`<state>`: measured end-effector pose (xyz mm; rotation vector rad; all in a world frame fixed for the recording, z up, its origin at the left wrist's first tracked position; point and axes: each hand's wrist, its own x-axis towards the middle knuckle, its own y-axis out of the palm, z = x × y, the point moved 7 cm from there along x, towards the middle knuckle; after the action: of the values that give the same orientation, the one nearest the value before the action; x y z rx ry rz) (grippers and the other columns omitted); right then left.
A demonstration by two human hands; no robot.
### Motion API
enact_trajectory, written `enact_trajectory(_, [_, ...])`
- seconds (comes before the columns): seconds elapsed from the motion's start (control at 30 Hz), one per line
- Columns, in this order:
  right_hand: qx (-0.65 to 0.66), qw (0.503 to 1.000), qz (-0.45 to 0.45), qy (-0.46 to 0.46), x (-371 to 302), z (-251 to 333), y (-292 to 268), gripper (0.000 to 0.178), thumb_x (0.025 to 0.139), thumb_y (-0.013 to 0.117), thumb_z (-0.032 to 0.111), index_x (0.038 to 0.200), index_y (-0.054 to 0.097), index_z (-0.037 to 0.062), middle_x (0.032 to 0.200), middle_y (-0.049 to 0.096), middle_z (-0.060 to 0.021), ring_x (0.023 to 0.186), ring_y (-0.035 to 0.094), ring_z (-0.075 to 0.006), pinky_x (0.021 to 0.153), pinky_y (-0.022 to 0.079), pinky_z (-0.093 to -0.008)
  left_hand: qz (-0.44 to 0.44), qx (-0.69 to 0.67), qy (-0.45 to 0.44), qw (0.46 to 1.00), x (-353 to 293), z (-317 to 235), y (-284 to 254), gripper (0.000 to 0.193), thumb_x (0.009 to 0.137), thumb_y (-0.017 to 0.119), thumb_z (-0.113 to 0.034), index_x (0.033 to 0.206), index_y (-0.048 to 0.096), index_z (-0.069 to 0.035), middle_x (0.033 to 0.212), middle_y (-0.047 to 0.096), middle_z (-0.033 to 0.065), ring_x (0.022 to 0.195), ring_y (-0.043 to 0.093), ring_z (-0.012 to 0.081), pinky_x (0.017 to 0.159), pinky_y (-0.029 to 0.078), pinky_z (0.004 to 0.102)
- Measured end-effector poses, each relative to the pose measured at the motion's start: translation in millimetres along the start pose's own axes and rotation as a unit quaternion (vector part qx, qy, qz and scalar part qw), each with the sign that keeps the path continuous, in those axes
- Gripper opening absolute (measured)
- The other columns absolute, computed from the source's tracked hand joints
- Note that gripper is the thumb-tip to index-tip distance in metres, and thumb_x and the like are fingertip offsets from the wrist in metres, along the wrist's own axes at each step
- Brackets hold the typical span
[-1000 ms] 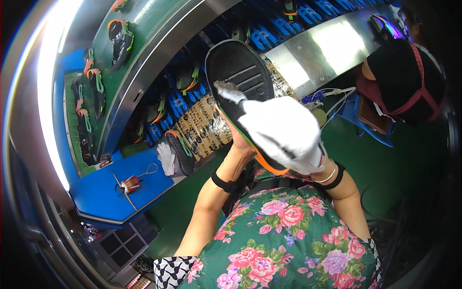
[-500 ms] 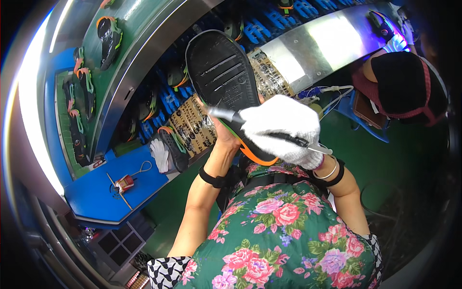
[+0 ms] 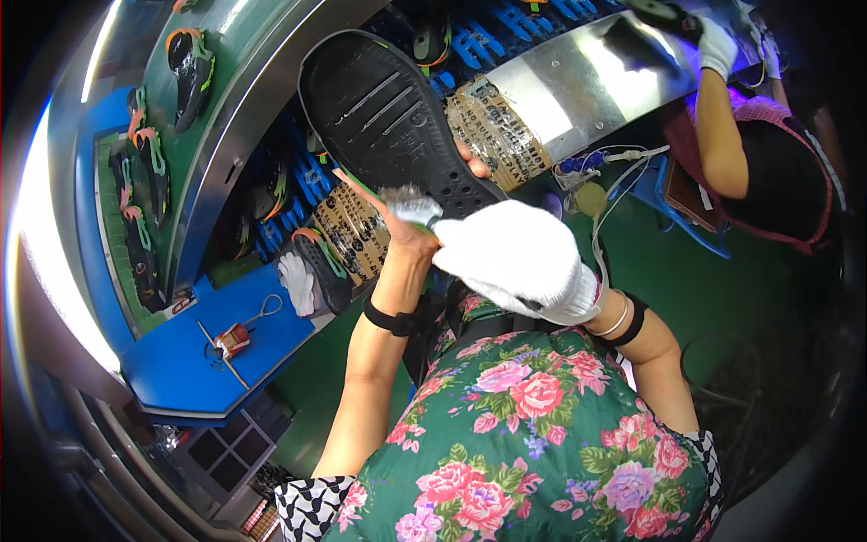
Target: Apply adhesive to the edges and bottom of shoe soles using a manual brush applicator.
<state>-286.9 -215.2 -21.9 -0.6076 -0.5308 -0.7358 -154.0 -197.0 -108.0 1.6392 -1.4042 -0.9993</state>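
Observation:
My bare left hand (image 3: 408,237) is closed round a black clog (image 3: 384,122) from beneath, its thumb along the left edge and its fingertips showing at the right edge. The clog's broad grooved face is turned up, with a row of small holes along its narrower part. My right hand (image 3: 515,257), in a white knit glove, is closed on a small brush (image 3: 414,206). Its pale head is smeared by motion and lies over the clog's lower left edge, close to my left thumb. The glove hides most of the handle.
On the left, a blue table (image 3: 208,361) bears a small red reel-like object (image 3: 231,341); white gloves (image 3: 296,282) and another clog (image 3: 321,271) lie near its far corner. Taped cardboard (image 3: 497,131) covers the rack ahead. At right, a co-worker's gloved hand (image 3: 718,50) holds a dark shoe (image 3: 664,16).
The clog has moved up and left with my left hand. My right hand has turned and shifted slightly down and left with the brush. The co-worker's arm has come up with a shoe.

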Motion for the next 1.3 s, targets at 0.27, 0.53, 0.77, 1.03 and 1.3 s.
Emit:
enact_trajectory(0.27, [0.027, 0.999, -0.019, 0.020, 5.6, -5.8, -15.3, 0.028, 0.076, 0.081, -0.001, 0.103, 0.077, 0.0044, 0.104, 0.076, -0.0147, 0.088, 0.072, -0.0273, 0.076, 0.057, -0.0373, -0.041, -0.016, 0.062, 0.997, 5.9, -18.2, -23.4, 0.130, 0.062, 0.024, -0.108, 0.135, 0.055, -0.005, 0.110, 0.066, 0.0201, 0.099, 0.064, 0.0378, 0.086, 0.055, 0.0515])
enact_trajectory(0.53, [0.067, 0.994, -0.048, 0.069, 7.2, -19.6, -24.6, 0.024, 0.074, 0.082, -0.002, 0.097, 0.077, 0.0034, 0.096, 0.076, -0.0132, 0.084, 0.072, -0.0267, 0.074, 0.058, -0.0369, -0.053, -0.007, 0.091, 0.994, 11.1, -26.2, -20.6, 0.133, 0.060, 0.027, -0.108, 0.132, 0.056, -0.001, 0.107, 0.066, 0.0206, 0.097, 0.063, 0.0391, 0.084, 0.054, 0.0520])
enact_trajectory(0.77, [0.153, 0.974, -0.074, 0.149, 1.3, -31.9, -21.7, 0.022, 0.075, 0.082, 0.000, 0.096, 0.078, 0.0065, 0.097, 0.077, -0.0120, 0.084, 0.072, -0.0265, 0.075, 0.057, -0.0345, 0.018, 0.054, 0.084, 0.995, 12.2, -32.0, -16.7, 0.116, 0.070, 0.049, -0.097, 0.129, 0.054, 0.003, 0.116, 0.060, 0.0155, 0.109, 0.057, 0.0308, 0.094, 0.054, 0.0479])
enact_trajectory(1.03, [0.209, 0.957, -0.088, 0.184, -5.1, -36.6, -21.2, 0.022, 0.073, 0.082, -0.004, 0.093, 0.078, 0.0043, 0.098, 0.077, -0.0128, 0.085, 0.073, -0.0260, 0.075, 0.057, -0.0348, 0.026, 0.061, 0.092, 0.994, 15.8, -37.4, -10.3, 0.120, 0.069, 0.048, -0.098, 0.127, 0.054, 0.006, 0.116, 0.061, 0.0154, 0.108, 0.057, 0.0310, 0.095, 0.053, 0.0484])
enact_trajectory(1.3, [0.179, 0.968, -0.071, 0.162, -6.3, -31.5, -24.0, 0.019, 0.073, 0.082, -0.004, 0.090, 0.077, 0.0028, 0.094, 0.076, -0.0135, 0.082, 0.073, -0.0266, 0.075, 0.058, -0.0356, -0.017, -0.002, 0.115, 0.993, 17.2, -37.2, -7.9, 0.130, 0.059, 0.036, -0.106, 0.130, 0.058, 0.002, 0.111, 0.064, 0.0211, 0.096, 0.062, 0.0382, 0.085, 0.053, 0.0499])
